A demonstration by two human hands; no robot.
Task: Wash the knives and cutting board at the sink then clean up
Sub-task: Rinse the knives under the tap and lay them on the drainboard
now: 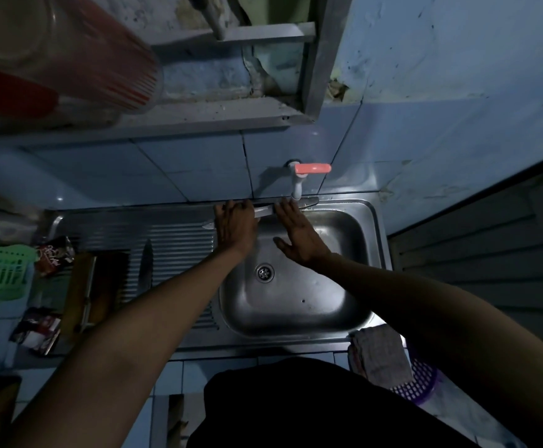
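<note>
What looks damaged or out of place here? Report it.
The blue wall is damaged: paint has flaked off beside the grey metal frame, baring a brownish patch. A dark knife lies loose on the ribbed steel drainboard.

The dark packet (pixel 55 258) beside the drainboard carries white script lettering, too blurred to read.
</note>
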